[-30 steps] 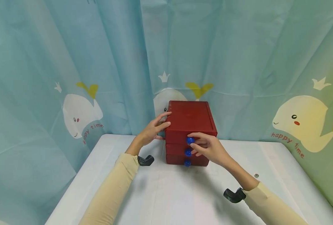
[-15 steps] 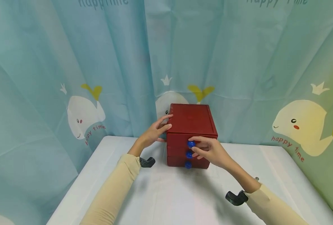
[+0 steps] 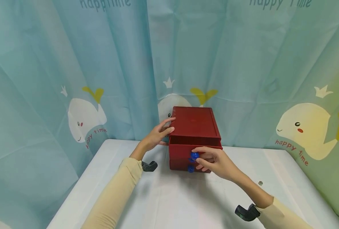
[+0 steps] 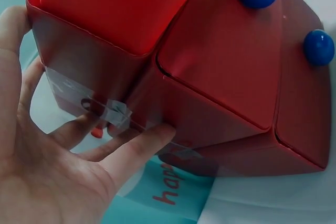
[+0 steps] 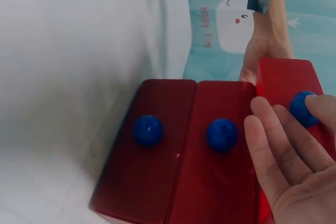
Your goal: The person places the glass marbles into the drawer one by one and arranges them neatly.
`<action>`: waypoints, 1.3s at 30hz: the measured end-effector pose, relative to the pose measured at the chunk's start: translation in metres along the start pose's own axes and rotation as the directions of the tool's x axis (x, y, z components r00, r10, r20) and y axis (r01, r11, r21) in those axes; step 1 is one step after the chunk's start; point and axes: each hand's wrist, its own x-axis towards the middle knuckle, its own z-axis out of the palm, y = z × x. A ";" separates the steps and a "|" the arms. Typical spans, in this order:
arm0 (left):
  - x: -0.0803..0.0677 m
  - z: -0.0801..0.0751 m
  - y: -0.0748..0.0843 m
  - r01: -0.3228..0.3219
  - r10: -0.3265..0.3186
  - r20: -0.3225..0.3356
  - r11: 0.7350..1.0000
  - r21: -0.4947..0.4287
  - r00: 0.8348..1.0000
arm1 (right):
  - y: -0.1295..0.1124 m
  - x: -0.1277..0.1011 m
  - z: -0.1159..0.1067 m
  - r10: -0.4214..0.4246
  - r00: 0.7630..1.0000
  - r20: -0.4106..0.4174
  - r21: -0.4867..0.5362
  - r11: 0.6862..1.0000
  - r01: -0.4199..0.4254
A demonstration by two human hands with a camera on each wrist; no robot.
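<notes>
Your left hand [image 3: 155, 137] lay flat-fingered against the red drawer box [image 3: 193, 122] at 9 o'clock, bracing it; your right hand [image 3: 213, 159] pinched the top drawer's blue knob [image 3: 194, 156], drawer slid partly out toward 6 o'clock.

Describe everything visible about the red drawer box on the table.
The red drawer box is a small cube-like chest, glossy dark red, with three stacked drawers, each with a round blue knob. It stands upright on the white table, near the whale-print curtain. The top drawer is pulled partly out; the lower two are shut. The right hand pinches the top knob; the left hand rests against the box's left side, where clear tape shows.
</notes>
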 end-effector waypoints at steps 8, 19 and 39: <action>0.000 0.000 0.000 0.003 -0.003 0.001 1.000 -0.006 1.000 | -0.002 -0.013 0.008 -0.064 0.998 -0.004 0.005 0.998 0.064; 0.000 0.001 -0.001 -0.007 0.007 -0.006 1.000 0.002 1.000 | -0.009 -0.028 0.020 -0.135 0.989 -0.054 -0.044 0.990 0.133; 0.000 0.000 -0.003 -0.023 0.023 0.000 1.000 -0.007 1.000 | -0.020 -0.055 0.041 -0.248 0.963 -0.109 -0.090 0.967 0.239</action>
